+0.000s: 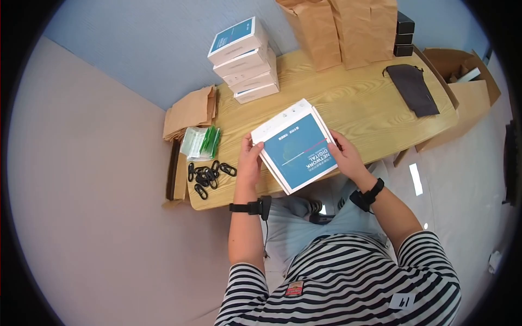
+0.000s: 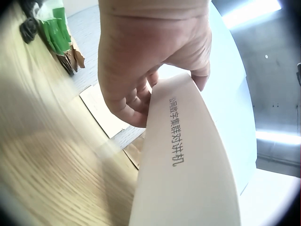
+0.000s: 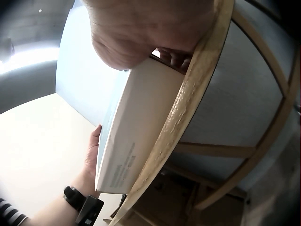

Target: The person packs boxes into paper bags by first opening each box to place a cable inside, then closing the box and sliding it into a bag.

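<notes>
A white box with a blue printed top (image 1: 298, 149) is held tilted over the table's front edge, a hand at each side. The left hand (image 1: 250, 163) grips its left side, thumb on top; in the left wrist view, the fingers of the left hand (image 2: 155, 61) curl behind the box's white printed side (image 2: 183, 155). The right hand (image 1: 347, 156) grips the opposite side, thumb on the blue top. In the right wrist view, the right hand (image 3: 146, 28) covers the upper end of the box (image 3: 136, 113), its fingertips partly hidden.
Similar boxes (image 1: 253, 73) stand stacked at the back of the wooden table (image 1: 348, 108). Black clips (image 1: 205, 176), green-and-clear packets (image 1: 201, 142) and flat brown paper bags (image 1: 190, 113) lie left. Tall paper bags (image 1: 342, 32), small black boxes (image 1: 403, 39) and a dark pouch (image 1: 411, 89) are right.
</notes>
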Demonstrator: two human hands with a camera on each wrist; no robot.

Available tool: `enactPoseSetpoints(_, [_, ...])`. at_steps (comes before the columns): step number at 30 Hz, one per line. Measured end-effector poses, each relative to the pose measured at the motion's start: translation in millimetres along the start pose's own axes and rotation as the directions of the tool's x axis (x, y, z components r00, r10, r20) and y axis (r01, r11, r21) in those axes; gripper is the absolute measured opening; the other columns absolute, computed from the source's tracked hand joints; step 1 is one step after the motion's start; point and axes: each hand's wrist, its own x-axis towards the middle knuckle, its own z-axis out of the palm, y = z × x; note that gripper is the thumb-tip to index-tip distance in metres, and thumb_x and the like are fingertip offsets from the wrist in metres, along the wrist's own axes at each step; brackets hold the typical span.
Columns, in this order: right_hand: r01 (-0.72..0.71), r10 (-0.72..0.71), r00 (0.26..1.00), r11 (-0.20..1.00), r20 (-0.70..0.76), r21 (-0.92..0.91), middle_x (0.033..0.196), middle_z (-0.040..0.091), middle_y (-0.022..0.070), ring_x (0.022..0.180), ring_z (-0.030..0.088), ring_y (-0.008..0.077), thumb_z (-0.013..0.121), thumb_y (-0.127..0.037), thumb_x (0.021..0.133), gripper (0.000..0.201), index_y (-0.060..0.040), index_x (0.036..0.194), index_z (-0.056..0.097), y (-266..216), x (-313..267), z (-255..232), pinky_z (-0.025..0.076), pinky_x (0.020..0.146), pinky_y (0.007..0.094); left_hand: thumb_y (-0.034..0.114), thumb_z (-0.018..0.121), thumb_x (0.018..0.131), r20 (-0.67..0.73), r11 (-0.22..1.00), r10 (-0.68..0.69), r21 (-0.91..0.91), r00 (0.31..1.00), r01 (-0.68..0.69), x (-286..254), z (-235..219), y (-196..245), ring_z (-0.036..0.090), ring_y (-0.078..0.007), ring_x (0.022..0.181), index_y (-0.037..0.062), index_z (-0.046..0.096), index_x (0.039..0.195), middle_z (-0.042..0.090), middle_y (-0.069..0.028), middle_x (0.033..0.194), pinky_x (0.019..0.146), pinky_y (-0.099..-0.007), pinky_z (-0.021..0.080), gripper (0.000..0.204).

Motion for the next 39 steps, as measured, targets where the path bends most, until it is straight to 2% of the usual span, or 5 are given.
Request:
enactPoseSetpoints(12, [-0.033,0.032,0.999,0.998,-0.021,-0.062,0.115,0.069,0.0097,0.096,0.065,0.0118,0.057,-0.015,0.105,0.043,0.0036,0.143,0.052,3,1,1,0.053,0.085,0.0282,0.000,0.065,0.090,-0.008,0.961,0.154,0.235,0.988,-0.148,-1,5,13,0.057,-0.0218,0.124,0.0058,0.034,0.154,0.058,-0.0139,0.137,0.107,-0.0344,0.044,0.072])
enactPoseSetpoints(19, [-0.040,0.038,0.998,0.998,-0.042,-0.039,0.116,0.069,0.0106,0.097,0.066,0.0127,0.059,-0.017,0.104,0.045,0.0045,0.143,0.052,6,-1,-1,0.054,0.086,0.0291,0.004,0.059,0.101,-0.093,0.951,0.103,0.302,0.990,-0.071,2,5,-6,0.060,-0.0201,0.114,0.0037,0.019,0.163,0.060,-0.0164,0.131,0.097,-0.0314,0.048,0.074])
enactPoseSetpoints(21, [0.007,-0.011,0.999,0.996,-0.038,-0.089,0.119,0.069,0.0142,0.104,0.067,0.0178,0.059,-0.019,0.104,0.046,0.0048,0.142,0.053,4,-1,0,0.053,0.091,0.0324,0.013,0.055,0.105,-0.128,0.914,0.127,0.401,0.984,-0.066,4,-5,-22,0.056,-0.0241,0.125,0.0024,0.019,0.163,0.052,-0.0221,0.144,0.104,-0.0340,0.046,0.069])
enactPoseSetpoints(26, [0.043,-0.054,0.996,0.984,-0.064,-0.172,0.125,0.067,0.0209,0.114,0.065,0.0300,0.060,-0.025,0.102,0.044,0.0054,0.134,0.059,1,1,2,0.050,0.099,0.0372,0.018,0.058,0.106,-0.193,0.872,0.239,0.473,0.952,-0.123,7,-19,-58,0.062,-0.0190,0.109,-0.0059,0.037,0.155,0.065,-0.0151,0.124,0.095,-0.0318,0.050,0.058])
enactPoseSetpoints(39, [0.119,-0.172,0.981,0.904,-0.094,-0.409,0.113,0.066,0.0183,0.106,0.064,0.0357,0.059,-0.024,0.102,0.032,-0.0002,0.122,0.065,-1,-3,2,0.051,0.091,0.0403,0.021,0.054,0.107,-0.245,0.764,0.363,0.631,0.899,-0.136,-8,5,-52,0.066,-0.0193,0.103,-0.0083,0.047,0.148,0.069,-0.0152,0.119,0.091,-0.0317,0.052,0.051])
